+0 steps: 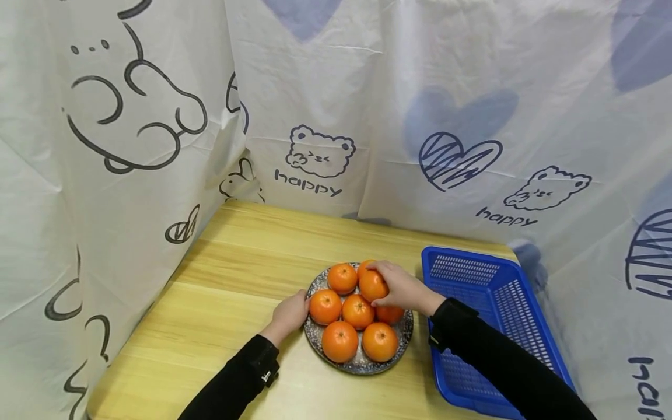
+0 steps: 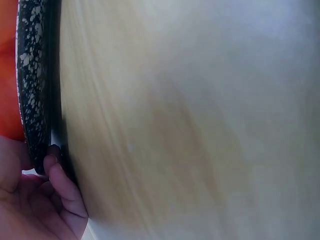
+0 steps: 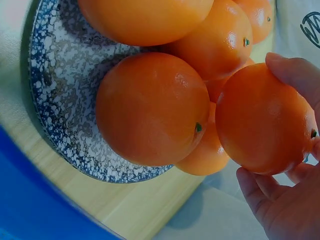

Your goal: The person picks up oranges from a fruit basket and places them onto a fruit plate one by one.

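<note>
A speckled dark-and-white plate (image 1: 362, 368) stands on the table with several oranges (image 1: 358, 311) on it. At its left side my left hand (image 1: 290, 315) pinches the rim; the left wrist view has fingers (image 2: 65, 190) curled at the underside of the plate's edge (image 2: 33, 75). My right hand (image 1: 406, 290) holds one orange (image 3: 265, 120) between thumb and fingers, over the plate's far right part. In the right wrist view that orange looks raised beside the others, and another orange (image 3: 152, 110) lies on the plate nearby.
A blue plastic basket (image 1: 438, 379) with perforated walls stands right of the plate, partly behind my right sleeve (image 1: 504, 361). The light wooden table (image 1: 210, 315) meets printed cloth (image 1: 388, 175) at its back and sides.
</note>
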`<action>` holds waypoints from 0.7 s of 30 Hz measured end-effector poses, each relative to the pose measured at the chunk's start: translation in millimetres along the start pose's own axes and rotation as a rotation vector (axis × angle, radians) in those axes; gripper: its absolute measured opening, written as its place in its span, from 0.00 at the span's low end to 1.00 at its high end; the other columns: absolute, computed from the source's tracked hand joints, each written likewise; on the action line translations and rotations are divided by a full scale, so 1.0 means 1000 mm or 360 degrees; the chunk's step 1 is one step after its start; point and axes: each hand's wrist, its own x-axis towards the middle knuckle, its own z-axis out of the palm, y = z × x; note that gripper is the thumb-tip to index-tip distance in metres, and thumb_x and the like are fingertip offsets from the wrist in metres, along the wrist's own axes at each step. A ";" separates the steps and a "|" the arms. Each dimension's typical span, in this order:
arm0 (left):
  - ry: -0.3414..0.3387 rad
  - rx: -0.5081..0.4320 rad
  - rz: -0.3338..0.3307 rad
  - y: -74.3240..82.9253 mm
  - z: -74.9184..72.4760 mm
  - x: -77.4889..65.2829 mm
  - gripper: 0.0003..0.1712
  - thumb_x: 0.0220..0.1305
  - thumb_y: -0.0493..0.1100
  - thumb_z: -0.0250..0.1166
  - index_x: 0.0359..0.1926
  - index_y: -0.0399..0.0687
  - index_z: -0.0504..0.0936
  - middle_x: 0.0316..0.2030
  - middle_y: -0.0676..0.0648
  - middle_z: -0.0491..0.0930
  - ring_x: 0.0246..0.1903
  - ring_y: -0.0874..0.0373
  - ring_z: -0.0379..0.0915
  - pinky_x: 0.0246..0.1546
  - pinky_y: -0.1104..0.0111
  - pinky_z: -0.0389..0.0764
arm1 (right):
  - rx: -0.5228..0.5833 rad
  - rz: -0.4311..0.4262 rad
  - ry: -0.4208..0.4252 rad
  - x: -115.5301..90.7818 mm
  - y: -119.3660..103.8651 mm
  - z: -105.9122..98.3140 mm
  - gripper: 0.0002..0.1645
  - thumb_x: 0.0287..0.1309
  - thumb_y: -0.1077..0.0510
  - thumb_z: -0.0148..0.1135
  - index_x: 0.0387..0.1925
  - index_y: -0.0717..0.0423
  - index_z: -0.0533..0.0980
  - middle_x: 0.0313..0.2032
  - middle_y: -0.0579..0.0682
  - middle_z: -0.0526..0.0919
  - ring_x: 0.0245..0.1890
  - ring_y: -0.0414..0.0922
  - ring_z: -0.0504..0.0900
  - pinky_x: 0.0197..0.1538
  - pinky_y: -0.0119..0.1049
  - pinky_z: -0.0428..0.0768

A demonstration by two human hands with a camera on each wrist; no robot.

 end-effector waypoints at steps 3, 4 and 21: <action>-0.0003 -0.0001 0.0003 0.001 0.000 0.000 0.19 0.72 0.47 0.51 0.54 0.39 0.75 0.46 0.35 0.82 0.45 0.38 0.80 0.43 0.49 0.79 | -0.0013 -0.0015 -0.0007 0.000 0.001 0.000 0.44 0.48 0.50 0.75 0.65 0.52 0.65 0.62 0.57 0.71 0.60 0.55 0.71 0.57 0.51 0.75; -0.0004 0.0003 0.0005 0.001 0.000 0.000 0.19 0.73 0.47 0.51 0.54 0.39 0.75 0.47 0.35 0.82 0.45 0.39 0.80 0.43 0.49 0.80 | -0.0012 -0.0017 -0.0008 0.000 0.001 0.000 0.44 0.48 0.51 0.75 0.65 0.52 0.65 0.62 0.58 0.70 0.60 0.55 0.71 0.57 0.51 0.75; 0.0016 -0.0004 0.0031 0.001 0.000 -0.002 0.18 0.72 0.47 0.51 0.52 0.40 0.76 0.45 0.36 0.82 0.44 0.39 0.80 0.42 0.49 0.80 | 0.0063 -0.0013 -0.0037 0.003 0.008 0.005 0.48 0.52 0.49 0.72 0.70 0.53 0.60 0.64 0.58 0.68 0.61 0.54 0.71 0.56 0.51 0.76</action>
